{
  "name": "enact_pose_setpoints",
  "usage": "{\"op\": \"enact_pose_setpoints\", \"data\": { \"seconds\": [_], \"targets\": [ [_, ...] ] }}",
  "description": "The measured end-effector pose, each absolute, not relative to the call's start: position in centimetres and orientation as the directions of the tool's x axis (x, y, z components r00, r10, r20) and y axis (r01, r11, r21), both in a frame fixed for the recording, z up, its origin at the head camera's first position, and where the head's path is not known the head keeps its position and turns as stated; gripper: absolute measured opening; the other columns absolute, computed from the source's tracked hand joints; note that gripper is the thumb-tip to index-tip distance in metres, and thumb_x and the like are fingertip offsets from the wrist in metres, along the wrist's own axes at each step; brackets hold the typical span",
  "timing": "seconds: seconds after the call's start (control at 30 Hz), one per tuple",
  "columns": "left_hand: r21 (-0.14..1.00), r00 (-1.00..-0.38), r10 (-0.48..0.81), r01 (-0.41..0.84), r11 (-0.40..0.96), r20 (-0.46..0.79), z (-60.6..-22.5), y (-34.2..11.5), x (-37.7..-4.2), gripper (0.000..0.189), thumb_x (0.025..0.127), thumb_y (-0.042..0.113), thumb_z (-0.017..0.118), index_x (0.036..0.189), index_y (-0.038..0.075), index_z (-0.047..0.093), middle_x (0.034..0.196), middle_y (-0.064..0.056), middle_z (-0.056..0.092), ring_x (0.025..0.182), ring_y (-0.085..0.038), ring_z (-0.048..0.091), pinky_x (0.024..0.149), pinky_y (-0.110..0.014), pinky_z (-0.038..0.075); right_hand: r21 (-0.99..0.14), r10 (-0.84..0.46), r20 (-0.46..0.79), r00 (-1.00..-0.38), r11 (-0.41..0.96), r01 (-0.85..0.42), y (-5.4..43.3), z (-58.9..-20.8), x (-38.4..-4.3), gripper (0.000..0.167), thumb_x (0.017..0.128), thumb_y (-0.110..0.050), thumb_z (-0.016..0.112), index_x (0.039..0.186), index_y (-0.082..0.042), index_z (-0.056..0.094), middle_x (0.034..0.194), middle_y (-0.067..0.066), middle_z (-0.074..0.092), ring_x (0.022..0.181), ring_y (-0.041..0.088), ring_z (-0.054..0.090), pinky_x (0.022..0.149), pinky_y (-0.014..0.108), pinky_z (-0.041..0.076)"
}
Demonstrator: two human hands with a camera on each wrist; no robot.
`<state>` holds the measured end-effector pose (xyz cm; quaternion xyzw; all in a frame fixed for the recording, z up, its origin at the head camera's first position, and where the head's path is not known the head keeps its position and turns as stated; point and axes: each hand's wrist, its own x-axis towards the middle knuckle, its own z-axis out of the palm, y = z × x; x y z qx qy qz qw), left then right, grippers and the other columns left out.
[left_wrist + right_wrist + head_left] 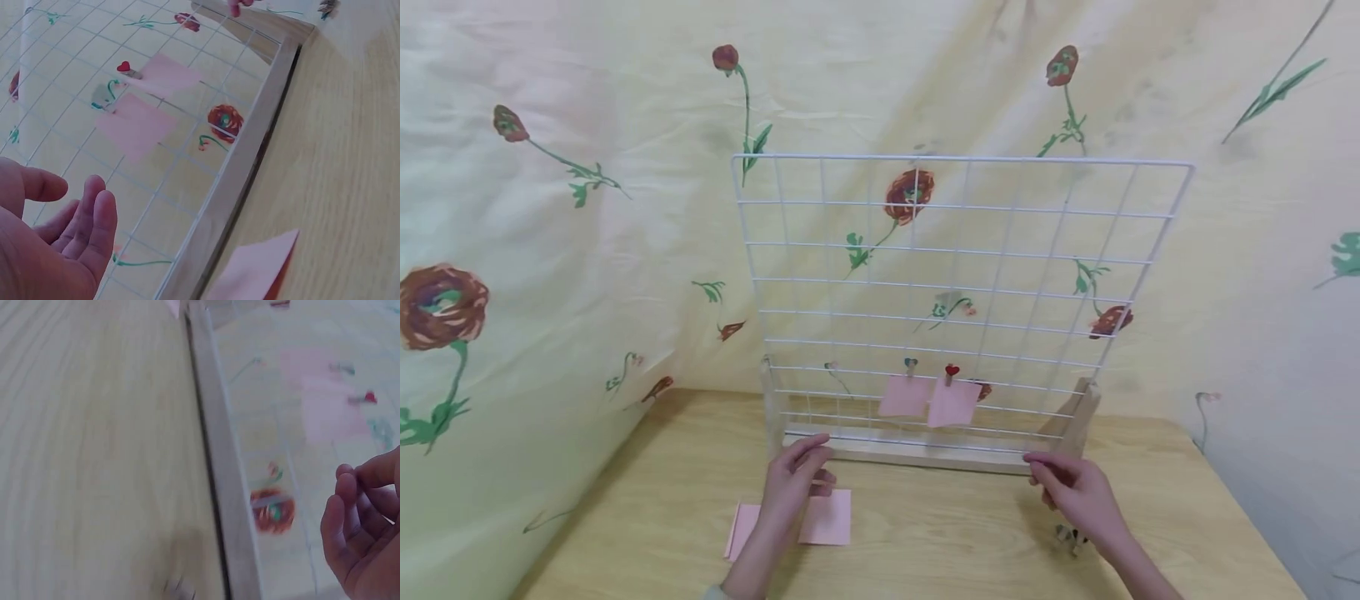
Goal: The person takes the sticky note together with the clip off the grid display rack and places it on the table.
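A white wire grid (962, 207) leans back in a wooden stand (925, 457). Two pink paper notes hang side by side low on it: the left note (904, 397) under a clip with a bluish heart (911, 364), the right note (953, 405) under a clip with a red heart (952, 370). My left hand (796, 479), fingers loosely bent and holding nothing, hovers before the stand's left part, above a loose pink note (831, 521). My right hand (1075, 492) is near the stand's right end, thumb close to its fingertips; nothing shows between them.
Another pink piece (743, 529), partly hidden by my left forearm, lies on the wooden table (940, 542). Several small clips (1070, 537) lie beside my right wrist. A flowered cloth (587, 275) hangs behind and at the sides.
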<state>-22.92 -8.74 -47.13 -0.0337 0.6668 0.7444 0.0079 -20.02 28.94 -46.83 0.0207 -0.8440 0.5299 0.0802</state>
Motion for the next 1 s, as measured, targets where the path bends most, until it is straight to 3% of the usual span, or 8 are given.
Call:
{"op": "enact_pose_setpoints", "data": {
  "seconds": [0.23,0.43,0.7,0.87,1.0],
  "targets": [
    [0.997,-0.999,0.043,0.027,-0.066,0.030,-47.8,-6.3,-25.3,0.037,0.095,0.013,0.059,0.130,-0.001,0.054,0.123,-0.022,0.057,0.078,-0.016,0.064,0.062,-0.027,0.058,-0.889,-0.019,0.289,-0.957,0.367,-0.275,25.0,-45.2,-21.8,0.020,0.093,-0.002,0.060,0.110,0.007,0.067,0.080,0.013,0.068,0.054,0.010,0.057,0.047,0.024,0.052],
    [0.996,-0.994,0.074,0.083,-0.016,0.084,-48.2,-3.8,-27.3,0.045,0.096,0.015,0.058,0.138,0.005,0.048,0.135,-0.023,0.050,0.084,-0.022,0.067,0.061,-0.028,0.058,-0.889,-0.060,0.278,-0.959,0.363,-0.280,21.7,-43.8,-23.8,0.023,0.093,-0.007,0.062,0.114,0.000,0.067,0.084,0.013,0.068,0.056,0.009,0.055,0.047,0.022,0.049],
    [0.956,-0.966,-0.078,0.231,0.178,0.248,-47.5,-2.0,-26.9,0.026,0.090,0.011,0.064,0.116,0.009,0.067,0.101,-0.014,0.069,0.064,-0.026,0.069,0.047,-0.026,0.054,-0.839,-0.181,0.339,-0.923,0.386,-0.384,17.8,-41.3,-26.1,0.034,0.092,-0.006,0.062,0.126,-0.006,0.063,0.082,0.010,0.068,0.054,0.015,0.057,0.047,0.026,0.050],
    [0.937,-0.968,0.010,0.244,0.249,0.249,-47.0,-1.1,-26.6,0.046,0.092,0.016,0.063,0.137,0.011,0.052,0.120,-0.022,0.063,0.069,-0.031,0.071,0.051,-0.024,0.055,-0.830,-0.237,0.341,-0.910,0.379,-0.410,16.1,-39.1,-26.7,0.044,0.093,-0.004,0.060,0.136,-0.001,0.053,0.080,0.014,0.068,0.055,0.017,0.057,0.049,0.025,0.050],
    [0.926,-0.974,0.044,0.225,0.303,0.222,-47.2,-0.3,-27.0,0.055,0.092,0.020,0.062,0.144,0.012,0.043,0.125,-0.027,0.059,0.065,-0.030,0.071,0.051,-0.024,0.054,-0.825,-0.246,0.286,-0.926,0.430,-0.368,15.1,-38.7,-27.4,0.051,0.094,-0.008,0.057,0.143,0.000,0.042,0.079,0.011,0.068,0.055,0.015,0.056,0.049,0.024,0.048]
  ]
}}
